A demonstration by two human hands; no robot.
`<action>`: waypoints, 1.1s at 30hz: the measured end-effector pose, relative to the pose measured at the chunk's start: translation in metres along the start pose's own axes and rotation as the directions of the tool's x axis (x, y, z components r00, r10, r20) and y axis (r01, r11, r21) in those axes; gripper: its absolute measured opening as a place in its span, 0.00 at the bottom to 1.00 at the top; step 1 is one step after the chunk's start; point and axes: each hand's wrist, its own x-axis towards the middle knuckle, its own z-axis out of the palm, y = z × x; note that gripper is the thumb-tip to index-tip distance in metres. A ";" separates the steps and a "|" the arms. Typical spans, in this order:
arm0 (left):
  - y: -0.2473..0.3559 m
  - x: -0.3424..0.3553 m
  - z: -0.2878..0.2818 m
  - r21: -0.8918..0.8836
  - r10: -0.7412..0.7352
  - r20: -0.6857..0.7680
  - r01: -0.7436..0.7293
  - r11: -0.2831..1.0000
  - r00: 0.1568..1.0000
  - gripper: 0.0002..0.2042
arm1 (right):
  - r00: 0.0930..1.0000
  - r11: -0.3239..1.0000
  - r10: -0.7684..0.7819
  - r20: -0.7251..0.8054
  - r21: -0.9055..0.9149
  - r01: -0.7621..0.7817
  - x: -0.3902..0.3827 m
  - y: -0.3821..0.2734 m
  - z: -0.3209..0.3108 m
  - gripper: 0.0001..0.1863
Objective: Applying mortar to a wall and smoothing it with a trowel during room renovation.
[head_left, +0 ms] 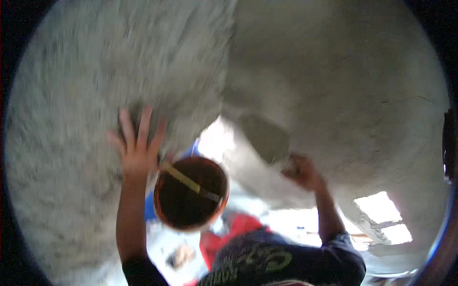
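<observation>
My left hand (138, 155) is spread with its fingers apart against the rough grey wall. Just below and right of it, an orange-rimmed bucket (164, 221) with a dark inside comes into view. A tool with a yellowish handle (181, 177) slants across the bucket's mouth, its upper end close to my left thumb. My right hand (303, 172) is closed around a trowel (265, 137). Its grey blade points up and left, lying near or on the smoother wall face; motion blur hides whether it touches. The trowel's grip is mostly covered by my fingers.
A rough wall (95, 62) on the left meets a smoother grey wall (334, 71) at a vertical corner. Blue material (150, 207) shows behind the bucket. Bright openings (379, 207) appear at lower right. The pale floor (179, 243) below holds blurred items.
</observation>
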 end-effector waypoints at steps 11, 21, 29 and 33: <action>-0.004 -0.026 0.010 0.023 -0.008 -0.109 0.011 1.000 0.994 0.34 | 0.926 0.821 0.192 0.325 0.464 -0.333 0.037 -0.029 0.021 0.15; -0.018 -0.020 0.007 -0.066 0.099 -0.214 -0.116 0.991 0.972 0.29 | 0.691 0.685 -0.448 0.568 -0.278 0.673 0.165 -0.129 0.039 0.21; -0.011 -0.017 -0.004 -0.031 0.074 -0.026 -0.075 0.997 0.997 0.34 | 0.397 0.267 -0.213 0.892 -0.338 0.903 0.192 -0.192 0.156 0.18; -0.009 -0.019 -0.009 -0.079 0.089 -0.003 -0.089 0.993 0.996 0.35 | 0.294 0.165 -0.319 0.901 -0.253 0.953 0.194 -0.185 0.189 0.16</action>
